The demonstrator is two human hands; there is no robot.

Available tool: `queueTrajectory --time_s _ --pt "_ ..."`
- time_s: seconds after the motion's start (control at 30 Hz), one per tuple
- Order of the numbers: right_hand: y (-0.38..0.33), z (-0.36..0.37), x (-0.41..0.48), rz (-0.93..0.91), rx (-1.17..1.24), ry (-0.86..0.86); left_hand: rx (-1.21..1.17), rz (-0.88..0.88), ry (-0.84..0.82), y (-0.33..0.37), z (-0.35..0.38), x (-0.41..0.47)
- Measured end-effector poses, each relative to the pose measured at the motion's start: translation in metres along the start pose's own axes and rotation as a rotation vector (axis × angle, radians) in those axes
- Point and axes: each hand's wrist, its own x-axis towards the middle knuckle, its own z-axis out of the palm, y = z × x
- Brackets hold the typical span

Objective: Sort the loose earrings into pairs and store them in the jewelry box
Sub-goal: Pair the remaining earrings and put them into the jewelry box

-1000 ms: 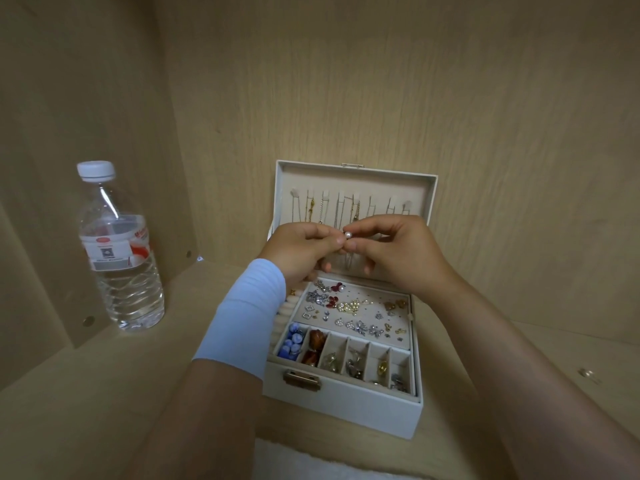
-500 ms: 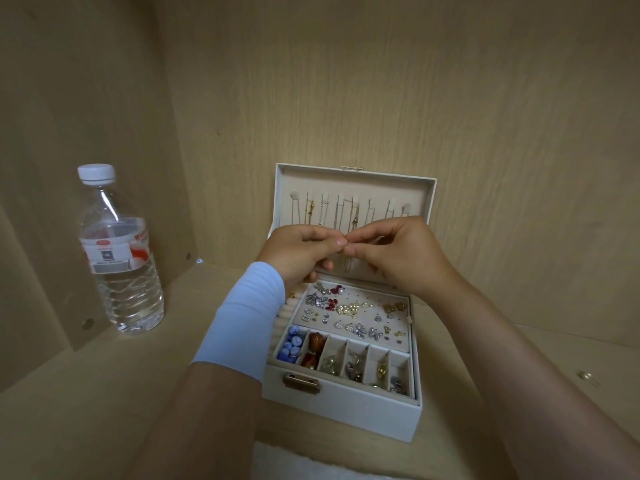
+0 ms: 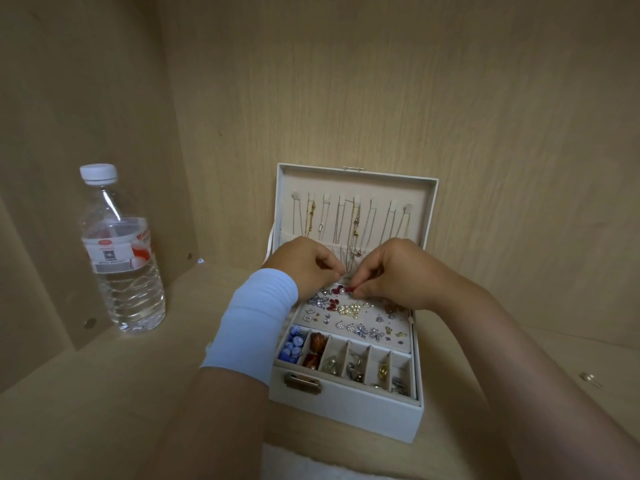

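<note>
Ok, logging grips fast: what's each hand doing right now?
Left hand: fingers curled with tips together; whether it holds anything cannot be told.
Right hand: fingertips pinching a small red earring.

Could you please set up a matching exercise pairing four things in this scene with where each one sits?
Things:
1 bottle
2 necklaces
3 blue earrings
4 clasp

Places:
A inside the box, front-left
B on the box's front wall
C hanging in the lid
D left of the box

Pairs: 1-D; 2-C; 3-A; 4-B.
</note>
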Motion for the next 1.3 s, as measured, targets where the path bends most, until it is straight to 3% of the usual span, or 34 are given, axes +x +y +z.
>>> queueTrajectory --time_s 0.17,0.63,0.93,1.13,1.3 --pt "0.001 0.003 0.002 -0.008 -0.086 0.01 0.12 0.001 -0.054 -0.001 0.003 0.0" --pt "-0.002 0.003 0.003 -0.063 -0.255 -0.042 0.121 0.03 -0.052 -0.002 0.004 0.0" --pt "0.002 0.005 0.005 -0.027 -0.165 -0.015 0.115 0.03 -0.069 0.0 0.005 0.0" --pt "0.004 -0.013 -0.015 -0.02 -0.054 0.097 -0.039 0.127 0.011 0.019 0.008 -0.003" --pt "0.031 -0.046 -0.061 0.059 -0.119 0.128 -0.053 0.247 0.018 0.055 0.024 -0.012"
